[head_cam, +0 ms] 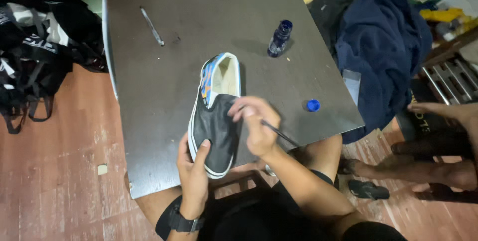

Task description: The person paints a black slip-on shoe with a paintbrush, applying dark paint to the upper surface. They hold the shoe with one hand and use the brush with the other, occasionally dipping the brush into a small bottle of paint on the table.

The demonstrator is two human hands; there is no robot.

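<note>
Black shoe between both hands

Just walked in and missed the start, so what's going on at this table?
A seated person steadies a slip-on shoe on the dark table with the left hand. The right hand holds a thin brush with its tip at the black upper of the shoe. An open small blue bottle stands farther back, its blue cap lying apart near the table's edge. Another thin tool lies untouched on the far side.
</note>
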